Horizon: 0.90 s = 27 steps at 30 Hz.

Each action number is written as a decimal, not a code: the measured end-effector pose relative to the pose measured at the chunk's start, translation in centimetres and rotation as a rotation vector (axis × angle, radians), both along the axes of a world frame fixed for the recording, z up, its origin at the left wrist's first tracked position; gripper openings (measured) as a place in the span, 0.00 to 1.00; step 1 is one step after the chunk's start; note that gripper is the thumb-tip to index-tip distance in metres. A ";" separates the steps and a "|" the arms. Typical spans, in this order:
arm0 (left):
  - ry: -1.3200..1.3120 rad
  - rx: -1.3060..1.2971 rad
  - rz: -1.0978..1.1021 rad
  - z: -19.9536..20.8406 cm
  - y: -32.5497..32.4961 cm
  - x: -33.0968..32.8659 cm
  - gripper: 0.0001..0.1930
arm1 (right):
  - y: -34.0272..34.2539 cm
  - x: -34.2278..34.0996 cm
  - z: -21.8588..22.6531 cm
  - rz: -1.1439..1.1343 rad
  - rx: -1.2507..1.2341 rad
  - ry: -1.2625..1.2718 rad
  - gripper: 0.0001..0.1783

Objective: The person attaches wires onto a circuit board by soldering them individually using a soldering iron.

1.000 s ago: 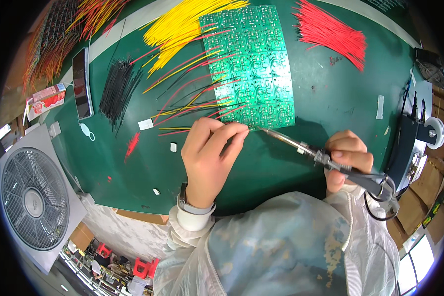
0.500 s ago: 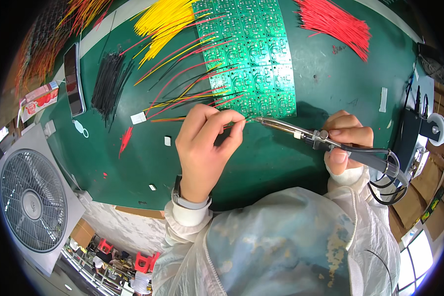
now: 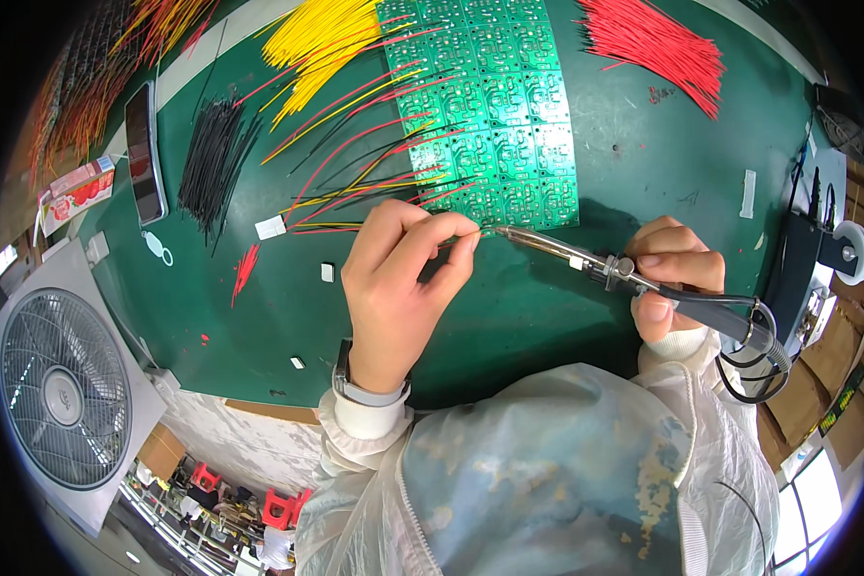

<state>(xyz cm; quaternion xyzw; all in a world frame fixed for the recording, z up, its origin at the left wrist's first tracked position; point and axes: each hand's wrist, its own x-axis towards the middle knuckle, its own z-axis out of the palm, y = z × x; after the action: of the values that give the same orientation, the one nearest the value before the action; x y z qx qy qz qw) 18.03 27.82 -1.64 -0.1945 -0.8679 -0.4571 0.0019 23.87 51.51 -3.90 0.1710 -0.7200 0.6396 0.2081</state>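
A soldering iron [image 3: 547,248] is gripped in my right hand [image 3: 677,274], its tip pointing left at the near edge of the green circuit board panel [image 3: 538,144]. Close to that tip, the thumb and forefinger of my left hand [image 3: 398,278] are pinched together on a thin wire; its end is mostly hidden by the fingers. Several red, yellow and black wires [image 3: 355,144] run leftward from the panel's left part. Whether the tip touches the wire or the board I cannot tell.
Loose bundles of yellow wires [image 3: 322,43], black wires [image 3: 216,163] and red wires [image 3: 653,48] lie around the panel. At the left are a phone [image 3: 144,154], a juice carton [image 3: 77,190] and a fan [image 3: 67,389]. A black soldering unit with a white spool [image 3: 852,252] stands at the right.
The soldering iron's tip has shifted very slightly to the right. My left hand keeps its pinch in nearly the same place, and the panel has barely moved.
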 end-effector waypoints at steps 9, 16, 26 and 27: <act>0.012 0.001 0.002 0.0 0.1 0.0 0.09 | -0.1 -0.1 0.1 -0.011 0.026 0.023 0.16; 0.037 -0.016 0.010 -0.3 0.0 0.1 0.10 | -0.1 -0.2 0.3 -0.005 0.072 0.067 0.15; 0.129 -0.106 0.030 -0.3 0.2 0.5 0.12 | -0.2 -0.4 0.5 0.038 0.154 0.177 0.17; 0.136 -0.110 0.027 -0.3 0.2 0.5 0.12 | -0.2 -0.4 0.5 0.034 0.158 0.177 0.18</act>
<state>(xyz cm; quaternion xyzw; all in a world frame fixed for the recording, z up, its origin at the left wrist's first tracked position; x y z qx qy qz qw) 18.49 28.01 -1.96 -0.2131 -0.8920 -0.3945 0.0565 23.48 51.29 -3.40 0.2550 -0.7439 0.5666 0.2459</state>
